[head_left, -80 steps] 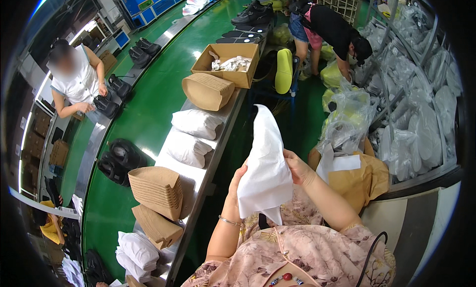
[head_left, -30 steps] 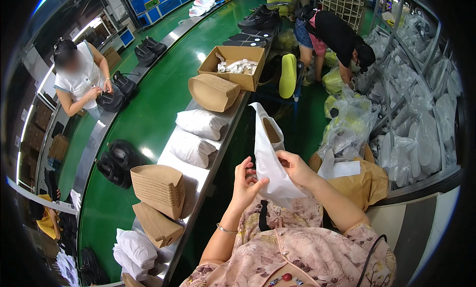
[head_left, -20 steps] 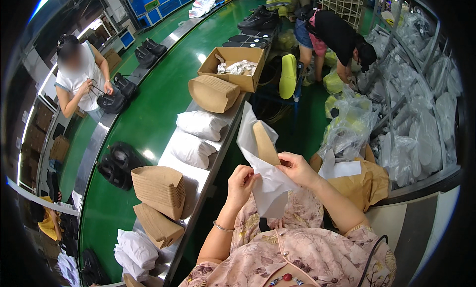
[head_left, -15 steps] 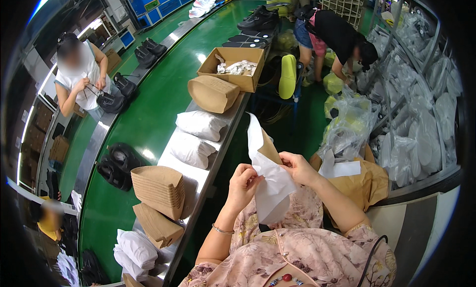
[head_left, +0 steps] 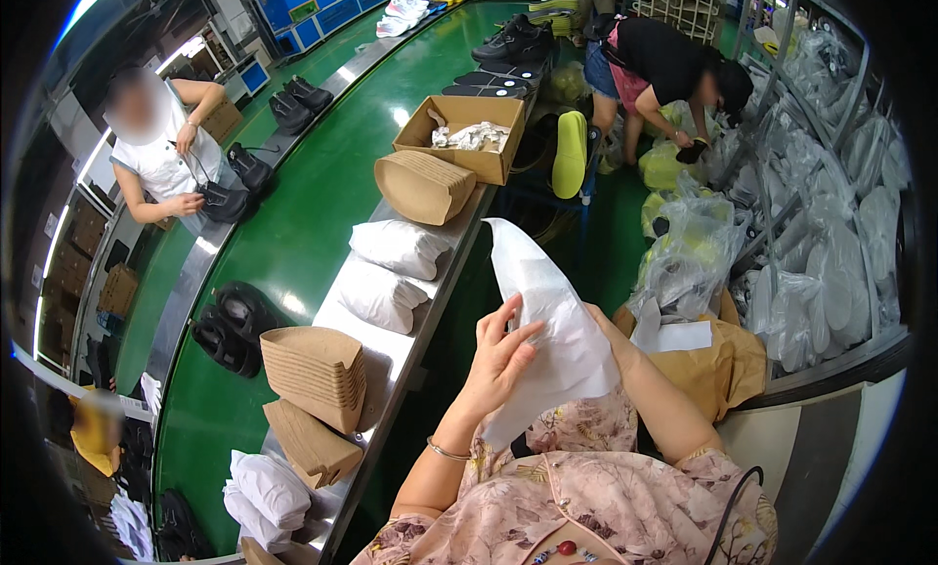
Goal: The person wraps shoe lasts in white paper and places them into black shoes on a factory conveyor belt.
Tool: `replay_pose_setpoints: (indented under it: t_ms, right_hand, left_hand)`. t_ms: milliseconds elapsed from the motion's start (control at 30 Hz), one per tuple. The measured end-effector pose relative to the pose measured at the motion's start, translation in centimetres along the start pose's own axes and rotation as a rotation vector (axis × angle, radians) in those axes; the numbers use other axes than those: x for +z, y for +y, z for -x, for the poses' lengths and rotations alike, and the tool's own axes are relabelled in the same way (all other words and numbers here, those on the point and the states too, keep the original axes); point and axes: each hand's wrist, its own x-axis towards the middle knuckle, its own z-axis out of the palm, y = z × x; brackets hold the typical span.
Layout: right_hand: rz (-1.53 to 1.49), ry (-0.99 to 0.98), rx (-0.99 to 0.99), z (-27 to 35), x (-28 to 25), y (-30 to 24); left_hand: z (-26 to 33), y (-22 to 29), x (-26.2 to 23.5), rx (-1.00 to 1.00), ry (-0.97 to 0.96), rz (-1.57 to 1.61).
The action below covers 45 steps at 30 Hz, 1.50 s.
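A sheet of thin white tissue paper [head_left: 547,321] stands up in front of my chest, its narrow tip leaning to the far left. My right hand [head_left: 608,333] grips it from behind at the right edge; most of its fingers are hidden by the paper. Against the paper's left side rests my left hand [head_left: 500,355], fingers spread and lightly touching the surface. Any brown cardboard piece behind the sheet is hidden. To my left, on a metal ledge, lie nested brown cardboard forms [head_left: 313,375] and white paper-wrapped bundles [head_left: 381,296].
Beyond the ledge runs a green conveyor [head_left: 293,243] carrying black shoes [head_left: 234,326]. An open cardboard box [head_left: 459,135] holds crumpled paper. A metal rack of bagged soles [head_left: 821,262] stands right, near a brown paper bag [head_left: 723,365]. One person bends there; another handles shoes across the conveyor.
My left hand has let go of its pinch and spread its fingers over the paper. The sheet now covers the brown piece that showed behind it, and my right hand has slipped behind the sheet.
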Motion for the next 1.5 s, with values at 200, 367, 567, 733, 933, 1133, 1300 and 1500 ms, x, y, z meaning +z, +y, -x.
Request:
replay_pose_setpoints:
  t_ms: [200,367,567,733,933,1133,1300,1500]
  right_hand:
    - [0.055,-0.066,-0.073,-0.5,-2.4,2.3]
    - [-0.100,0.012,-0.006,-0.5,-2.1,3.1]
    - [-0.077,0.005,-0.036,0.1,-0.2,3.3]
    - [0.100,0.082,0.052,0.5,2.0,1.2]
    - [0.728,0.611,-0.496,0.6,-0.2,-2.1]
    - [1.242,0.454,-0.689,1.2,4.7,3.5]
    - [0.794,0.649,-0.570,-1.6,3.5,5.7]
    - [0.182,0.502,-0.470,-2.9,0.7,4.4]
  left_hand:
    - [0.3,-1.0,0.3,-0.171,0.071,0.234]
    - [0.3,-1.7,0.7,-0.225,0.177,-0.048]
    - [-0.4,-2.2,0.9,-0.537,-0.032,0.754]
    - [-0.4,-1.9,0.7,-0.529,0.025,0.877]
    - [-0.7,-2.0,1.0,-0.643,0.277,0.810]
    - [-0.9,-4.3,4.2,-0.540,0.420,0.524]
    - [-0.4,-4.1,4.7,-0.446,0.426,0.260]
    - [-0.2,-4.0,2.6,-0.548,0.374,0.911]
